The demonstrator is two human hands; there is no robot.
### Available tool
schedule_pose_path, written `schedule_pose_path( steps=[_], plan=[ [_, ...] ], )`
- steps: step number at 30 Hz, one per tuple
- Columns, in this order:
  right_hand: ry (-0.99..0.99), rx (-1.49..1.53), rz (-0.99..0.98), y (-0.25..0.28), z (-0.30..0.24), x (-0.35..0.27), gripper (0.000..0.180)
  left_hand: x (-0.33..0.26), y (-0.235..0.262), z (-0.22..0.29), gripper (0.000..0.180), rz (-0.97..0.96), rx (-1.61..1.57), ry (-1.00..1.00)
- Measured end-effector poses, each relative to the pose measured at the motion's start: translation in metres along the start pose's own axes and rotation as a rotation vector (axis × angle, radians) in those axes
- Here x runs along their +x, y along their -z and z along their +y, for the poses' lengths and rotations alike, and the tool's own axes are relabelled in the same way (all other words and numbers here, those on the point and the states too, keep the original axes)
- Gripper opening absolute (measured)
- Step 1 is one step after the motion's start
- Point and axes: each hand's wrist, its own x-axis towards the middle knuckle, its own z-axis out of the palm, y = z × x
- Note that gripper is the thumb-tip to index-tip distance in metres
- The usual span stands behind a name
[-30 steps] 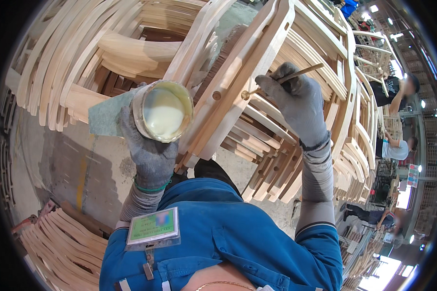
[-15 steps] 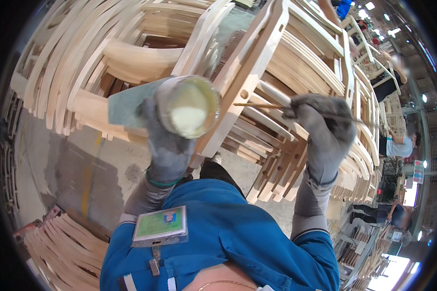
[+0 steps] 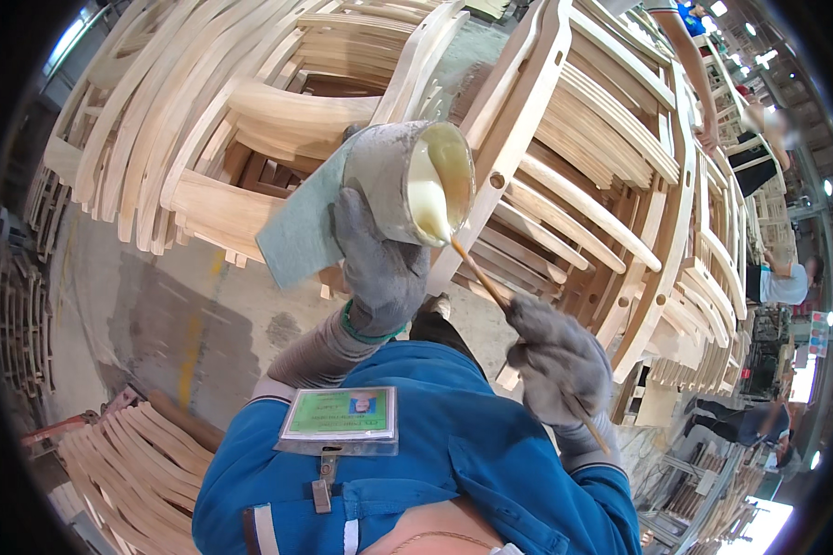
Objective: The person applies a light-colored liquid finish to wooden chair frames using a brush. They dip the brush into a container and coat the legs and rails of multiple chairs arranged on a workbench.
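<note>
Tilted further since the earlier frame, the grey glue-filled metal can (image 3: 416, 185), frame centre, is gripped by the gloved left hand (image 3: 378, 259) with a grey cloth (image 3: 301, 231); the right hand (image 3: 555, 356) clasps a thin wooden stick (image 3: 477, 273), tip dipped. Load sparingly before dabbing the pale wooden chair frame (image 3: 528, 120).

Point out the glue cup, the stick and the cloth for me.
glue cup (image 3: 393, 180), head view, on its grey outer wall.
stick (image 3: 479, 274), head view, on the bare shaft between cup and right hand.
cloth (image 3: 296, 231), head view, on its flat middle.
</note>
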Motion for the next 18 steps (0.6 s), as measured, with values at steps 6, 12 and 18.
schedule_pose_path(
  steps=[6,12,18],
  plan=[
    [-0.169,0.374,0.471,-0.013,0.004,0.003,0.011,-0.001,-0.007,0.002,0.059,-0.014,-0.062,0.104],
    [-0.122,0.513,0.555,-0.014,0.013,-0.003,0.023,-0.001,-0.008,-0.007,0.056,-0.075,-0.127,0.143],
    [-0.152,0.499,0.520,0.000,0.015,-0.001,0.023,0.011,-0.008,-0.024,0.053,-0.137,-0.205,0.154]
  ],
)
